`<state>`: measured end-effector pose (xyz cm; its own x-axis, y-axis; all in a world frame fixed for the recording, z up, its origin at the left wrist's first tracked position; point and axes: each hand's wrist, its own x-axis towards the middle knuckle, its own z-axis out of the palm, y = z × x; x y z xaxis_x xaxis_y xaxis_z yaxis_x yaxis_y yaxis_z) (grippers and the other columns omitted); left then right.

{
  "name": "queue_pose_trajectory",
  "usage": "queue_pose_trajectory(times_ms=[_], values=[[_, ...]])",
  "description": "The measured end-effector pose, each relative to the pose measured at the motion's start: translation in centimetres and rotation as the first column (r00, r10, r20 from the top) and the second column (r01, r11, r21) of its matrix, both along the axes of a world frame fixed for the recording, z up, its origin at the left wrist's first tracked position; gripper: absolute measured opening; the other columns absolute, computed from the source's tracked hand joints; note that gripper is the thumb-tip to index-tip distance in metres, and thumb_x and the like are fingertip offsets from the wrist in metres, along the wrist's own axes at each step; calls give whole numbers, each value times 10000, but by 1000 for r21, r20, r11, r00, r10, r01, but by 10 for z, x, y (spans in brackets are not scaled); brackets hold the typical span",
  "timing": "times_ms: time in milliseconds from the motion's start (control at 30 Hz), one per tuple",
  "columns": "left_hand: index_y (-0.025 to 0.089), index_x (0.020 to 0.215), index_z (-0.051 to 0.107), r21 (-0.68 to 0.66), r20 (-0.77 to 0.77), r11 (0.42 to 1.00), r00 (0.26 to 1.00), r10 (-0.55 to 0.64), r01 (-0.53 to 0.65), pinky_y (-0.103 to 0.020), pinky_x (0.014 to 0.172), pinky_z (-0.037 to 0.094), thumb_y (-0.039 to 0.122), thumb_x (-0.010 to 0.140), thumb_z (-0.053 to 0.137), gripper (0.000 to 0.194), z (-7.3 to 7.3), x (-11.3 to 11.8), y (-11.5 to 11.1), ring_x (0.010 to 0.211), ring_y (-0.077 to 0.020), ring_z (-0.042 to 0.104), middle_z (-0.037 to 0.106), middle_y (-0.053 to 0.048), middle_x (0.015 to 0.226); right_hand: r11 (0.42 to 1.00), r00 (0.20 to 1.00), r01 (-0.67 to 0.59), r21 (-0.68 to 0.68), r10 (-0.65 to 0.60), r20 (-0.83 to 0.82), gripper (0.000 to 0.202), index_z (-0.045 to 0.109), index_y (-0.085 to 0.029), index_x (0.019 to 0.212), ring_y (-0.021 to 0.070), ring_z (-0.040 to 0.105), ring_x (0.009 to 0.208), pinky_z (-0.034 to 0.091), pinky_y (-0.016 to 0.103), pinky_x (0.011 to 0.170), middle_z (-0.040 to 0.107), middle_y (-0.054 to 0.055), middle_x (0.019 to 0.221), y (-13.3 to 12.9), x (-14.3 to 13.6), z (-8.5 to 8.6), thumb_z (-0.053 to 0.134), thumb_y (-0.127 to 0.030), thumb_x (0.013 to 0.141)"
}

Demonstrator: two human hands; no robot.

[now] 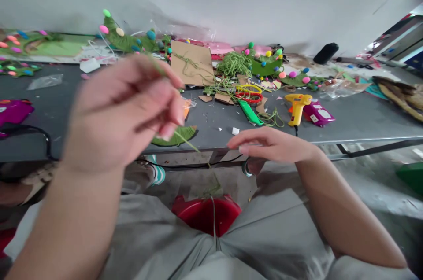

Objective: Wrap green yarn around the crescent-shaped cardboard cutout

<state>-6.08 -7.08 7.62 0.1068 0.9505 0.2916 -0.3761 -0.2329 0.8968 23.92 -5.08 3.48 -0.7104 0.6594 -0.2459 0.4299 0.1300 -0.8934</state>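
My left hand (pixel 125 117) is raised in front of the table, its fingers pinched on a strand of green yarn (pixel 187 140). The strand slants down to the right, past the table edge, towards a loose tangle above the red stool. Behind this hand, a crescent wrapped in green yarn (pixel 175 137) lies at the table's front edge, partly covered by my fingers. My right hand (pixel 274 143) hovers at the edge with fingers stretched out and thumb apart, holding nothing. Near it are a green utility knife (pixel 250 112) and a yellow glue gun (pixel 297 107).
A heap of green yarn (pixel 234 64) sits beside a cardboard sheet (pixel 191 62). Scissors with red and yellow handles (pixel 249 94) lie among scraps. Green crescents with pompoms (pixel 127 35) line the wall. Purple devices (pixel 319 113) stand at both sides. My knees straddle a red stool (pixel 208 214).
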Motion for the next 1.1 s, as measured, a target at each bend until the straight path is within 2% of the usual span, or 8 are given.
queue_pose_trajectory(times_ms=[133,367,633,767,867,967,1033,1100], values=[[196,980,643,-71,-399,964,878,-264,258,-219,497,463,245,994,557,101,-32,50,-18,543,-105,567,673,-8,727,991,959,131,-34,-135,-249,447,696,-205,1274,213,684,1023,588,313,831,719,102,1170,-11,-21,1,555,-509,980],[194,907,594,-149,-625,980,756,-196,132,-271,578,440,289,1013,483,180,-90,72,-36,627,-142,585,674,-27,800,915,859,253,-314,-361,-363,388,740,-184,1140,129,601,664,537,253,597,694,55,863,-24,-59,-28,572,-492,975],[200,963,589,-271,-571,960,790,-224,75,-288,655,499,352,1022,478,197,-111,57,-41,673,-162,648,689,-25,807,850,760,299,-435,-487,-430,356,720,-177,1002,172,669,822,553,291,712,720,89,987,-13,-73,-44,589,-506,965],[206,990,611,-235,-625,967,747,-226,96,-299,722,515,333,1034,455,207,-109,47,-41,755,-173,680,714,-28,845,821,706,394,-413,-558,-436,375,715,-171,941,94,506,606,473,240,641,516,-24,664,-4,-80,-43,594,-525,959],[224,1013,671,-25,-790,992,606,-97,127,-327,825,510,321,1030,468,226,-100,26,-34,899,-197,683,734,-45,988,852,795,472,-225,-522,-310,429,735,-162,1014,77,264,514,266,225,486,301,-69,601,4,-82,-40,572,-555,960],[207,1101,693,332,-886,943,332,322,-29,-436,950,487,309,983,534,223,-96,-5,-20,1079,-294,652,697,-112,1194,869,868,490,70,-478,-133,459,746,-149,1083,94,277,551,214,248,502,313,-53,612,14,-85,-38,550,-547,968],[182,1253,653,414,-906,910,79,415,-24,-541,1007,454,320,931,602,355,-98,-21,-11,1246,-397,569,607,-164,1384,871,888,459,178,-453,-73,467,746,-139,1072,104,300,575,245,255,532,321,-45,619,22,-89,-40,519,-537,980],[145,1326,609,402,-914,915,-39,403,36,-577,1059,425,320,910,636,452,-104,-30,-6,1336,-425,499,568,-192,1437,885,914,400,238,-403,-37,452,738,-135,1007,108,316,597,269,259,559,343,-39,631,29,-96,-46,492,-514,991]])
